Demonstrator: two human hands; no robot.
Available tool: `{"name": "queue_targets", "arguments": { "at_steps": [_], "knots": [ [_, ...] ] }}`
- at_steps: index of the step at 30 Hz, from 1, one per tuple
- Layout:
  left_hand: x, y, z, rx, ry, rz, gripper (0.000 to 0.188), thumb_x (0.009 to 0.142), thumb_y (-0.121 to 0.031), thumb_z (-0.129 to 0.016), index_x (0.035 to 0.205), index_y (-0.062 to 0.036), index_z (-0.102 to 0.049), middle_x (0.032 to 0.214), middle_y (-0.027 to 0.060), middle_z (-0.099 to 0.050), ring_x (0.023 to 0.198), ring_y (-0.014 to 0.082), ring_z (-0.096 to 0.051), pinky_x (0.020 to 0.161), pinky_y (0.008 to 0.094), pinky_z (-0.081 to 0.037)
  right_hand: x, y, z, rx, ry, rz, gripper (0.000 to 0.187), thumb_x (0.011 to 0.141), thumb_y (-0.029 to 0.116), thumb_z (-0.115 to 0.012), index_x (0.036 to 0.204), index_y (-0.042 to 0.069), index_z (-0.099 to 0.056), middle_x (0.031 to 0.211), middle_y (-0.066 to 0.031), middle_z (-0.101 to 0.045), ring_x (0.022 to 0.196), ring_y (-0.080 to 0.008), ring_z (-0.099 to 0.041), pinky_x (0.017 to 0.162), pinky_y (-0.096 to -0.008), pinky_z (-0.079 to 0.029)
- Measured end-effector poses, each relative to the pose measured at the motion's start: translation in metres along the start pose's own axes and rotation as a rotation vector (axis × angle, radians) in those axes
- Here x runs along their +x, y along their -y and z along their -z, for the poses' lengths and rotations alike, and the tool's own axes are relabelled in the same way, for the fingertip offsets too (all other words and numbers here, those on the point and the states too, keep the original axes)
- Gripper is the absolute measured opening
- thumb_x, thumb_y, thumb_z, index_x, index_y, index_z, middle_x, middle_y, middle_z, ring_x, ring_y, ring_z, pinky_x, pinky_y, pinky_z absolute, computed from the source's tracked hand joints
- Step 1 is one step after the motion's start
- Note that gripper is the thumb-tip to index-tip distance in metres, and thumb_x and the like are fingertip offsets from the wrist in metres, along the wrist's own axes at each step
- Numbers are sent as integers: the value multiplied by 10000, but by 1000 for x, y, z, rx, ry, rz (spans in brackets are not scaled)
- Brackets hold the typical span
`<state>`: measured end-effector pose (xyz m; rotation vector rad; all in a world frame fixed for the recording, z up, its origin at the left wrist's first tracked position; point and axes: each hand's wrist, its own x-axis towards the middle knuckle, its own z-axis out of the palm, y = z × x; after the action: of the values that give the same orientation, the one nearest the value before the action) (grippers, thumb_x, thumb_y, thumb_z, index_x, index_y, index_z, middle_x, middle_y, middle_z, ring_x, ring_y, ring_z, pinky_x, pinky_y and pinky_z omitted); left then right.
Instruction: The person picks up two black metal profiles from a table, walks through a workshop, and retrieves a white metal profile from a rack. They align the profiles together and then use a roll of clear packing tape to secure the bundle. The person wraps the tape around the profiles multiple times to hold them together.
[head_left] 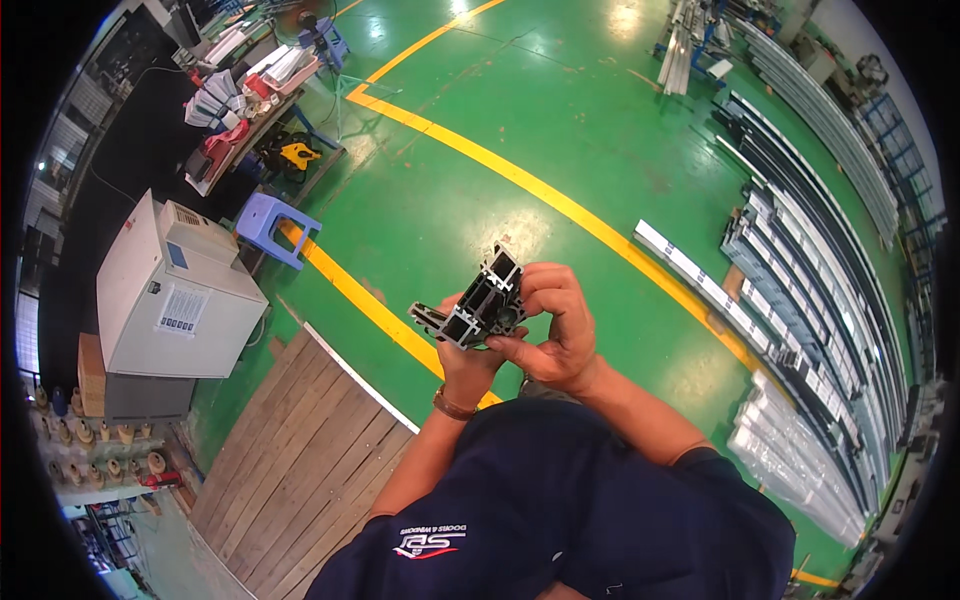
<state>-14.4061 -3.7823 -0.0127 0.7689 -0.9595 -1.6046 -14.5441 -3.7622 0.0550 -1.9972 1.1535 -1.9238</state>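
Note:
Held up in front of me is a short piece of aluminium window-frame profile (480,305), its cut end facing up with dark hollow chambers and pale metal walls. My left hand (468,368) grips it from below, with most of the fingers hidden behind the piece. Around its right side my right hand (556,325) is closed, the thumb pressed near the lower edge and the fingers curled at the upper right. A bracelet circles my left wrist.
A wooden plank platform (300,450) lies at lower left, near a grey-white machine cabinet (180,300) and a blue plastic stool (275,228). A cluttered workbench (245,140) stands farther back. Long profiles (800,290) are stacked on the right beside plastic-wrapped lengths (790,450).

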Motion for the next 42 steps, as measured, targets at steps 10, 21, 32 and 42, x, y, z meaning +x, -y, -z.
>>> {"name": "queue_targets", "arguments": {
  "at_steps": [10, 21, 32, 42],
  "knots": [
    [66, 52, -62, 26, -93, -43, 636, 699, 26, -924, 1204, -30, -542, 1139, 87, -633, 953, 152, -675, 799, 314, -595, 44, -78, 61, 11, 62, 51, 497, 740, 209, -926, 1019, 61, -541, 1022, -117, -600, 979, -303, -596, 868, -435, -508],
    [96, 81, -84, -20, -117, -37, 565, 725, -34, -926, 1172, -36, -579, 1132, 86, -622, 987, 197, -658, 821, 342, -564, 52, -111, 85, -2, 52, 12, 502, 736, 244, -929, 1015, 49, -561, 1003, -115, -599, 980, -305, -598, 848, -421, -509],
    [109, 82, -79, 189, -40, -195, 587, 705, -6, -931, 1182, -26, -588, 1116, 85, -620, 977, 181, -665, 797, 323, -578, 59, -122, 83, 15, 44, -21, 481, 745, 227, -926, 1013, 50, -568, 1009, -117, -596, 993, -300, -595, 862, -418, -498],
    [115, 60, -51, 798, 145, -450, 597, 683, -179, -966, 1133, -14, -610, 987, 84, -688, 849, 211, -697, 734, 359, -575, 85, -116, 74, 705, 49, -523, 775, 710, 388, -954, 1261, 4, -568, 1183, -96, -616, 1134, -245, -589, 1040, -394, -443]
  ]
}}
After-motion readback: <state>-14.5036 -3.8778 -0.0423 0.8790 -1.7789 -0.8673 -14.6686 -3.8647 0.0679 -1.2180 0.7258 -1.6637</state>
